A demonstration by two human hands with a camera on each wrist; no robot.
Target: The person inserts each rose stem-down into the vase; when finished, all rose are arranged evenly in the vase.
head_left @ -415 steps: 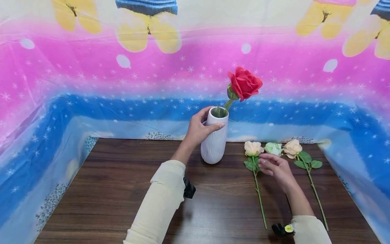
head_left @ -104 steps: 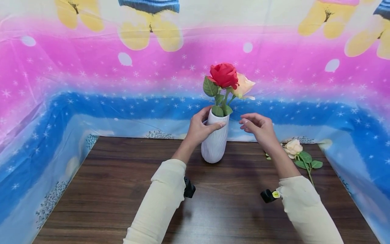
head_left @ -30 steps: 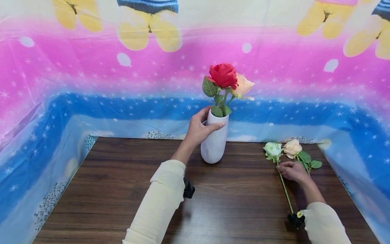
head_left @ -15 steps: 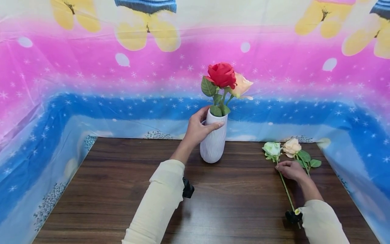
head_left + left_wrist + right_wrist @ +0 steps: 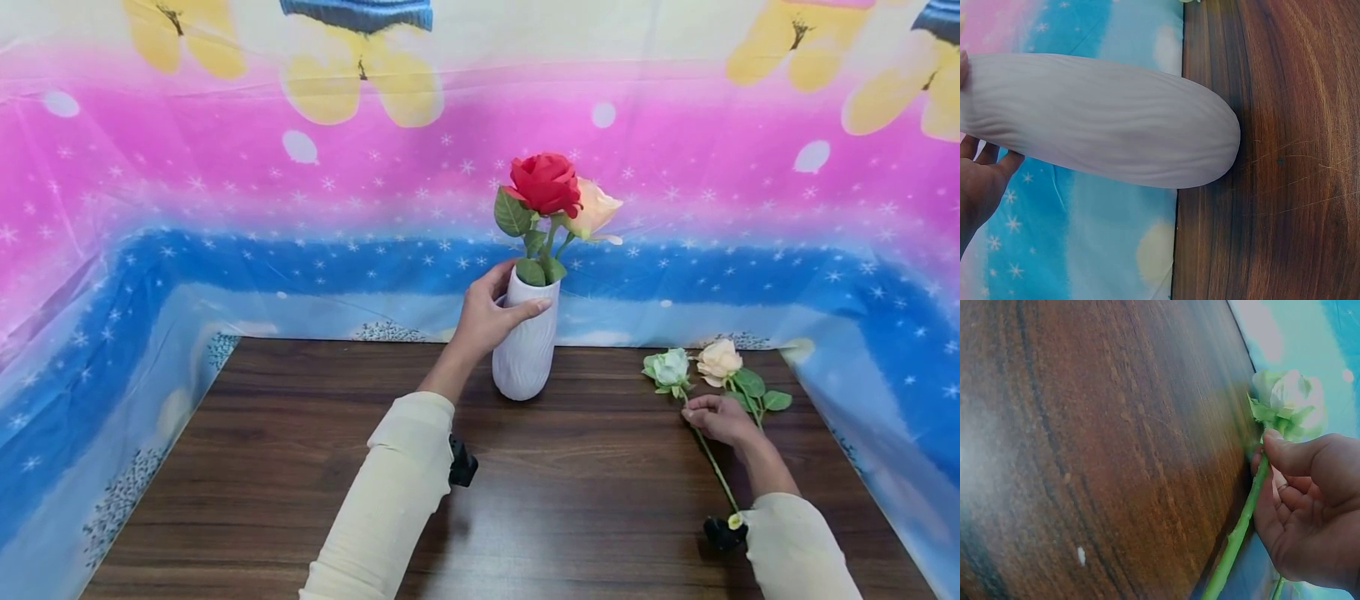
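A white ribbed vase (image 5: pixel 526 347) is seen standing upright on a dark wooden table (image 5: pixel 315 467), near its far edge and close to the patterned backdrop sheet (image 5: pixel 225 208). The vase is gripped near its rim by the left hand (image 5: pixel 487 315), the fingers curled round the far side and the thumb laid across the near side; in the left wrist view the fingertips (image 5: pixel 985 164) are seen pressed against the vase body (image 5: pixel 1104 122). Two flowers are held in the vase: a red rose (image 5: pixel 545 182) and, just behind it to the right, a peach rose (image 5: pixel 596 210), with green leaves (image 5: pixel 516 218) crowded at the vase mouth. Toward the right side of the table, a pale green rose (image 5: pixel 669 367) is observed with its head close to the far edge and its stem (image 5: pixel 716 471) running back toward the person. The stem is pinched just below the bloom by the right hand (image 5: pixel 720 418); in the right wrist view the thumb (image 5: pixel 1294 453) is seen closed over the stem (image 5: pixel 1241 528) against the curled fingers, and the bloom (image 5: pixel 1285 400) appears blurred beyond them. Whether the stem is raised off the table cannot be told. Just beside this flower, on its right, a cream rose (image 5: pixel 720 360) with leaves (image 5: pixel 761 393) lies on the table, its stem partly hidden by the right hand. Cream sleeves (image 5: pixel 390 492) are worn on both arms.
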